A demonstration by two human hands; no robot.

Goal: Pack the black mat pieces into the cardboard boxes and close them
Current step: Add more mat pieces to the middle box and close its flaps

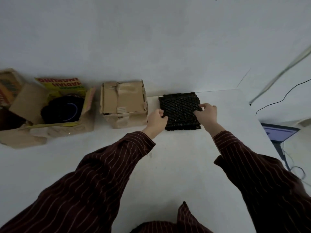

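Plain office-type workroom: white table (185, 165) by bare wall (151, 39), laptop (279, 132) at rt edge, worn cardboard boxes (123, 101).

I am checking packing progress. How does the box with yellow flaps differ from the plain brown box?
The box with yellow flaps stands open, black pieces inside; the plain brown box has its flaps folded down. The box with yellow flaps is printed; the plain brown box is not. Both are worn cardboard.
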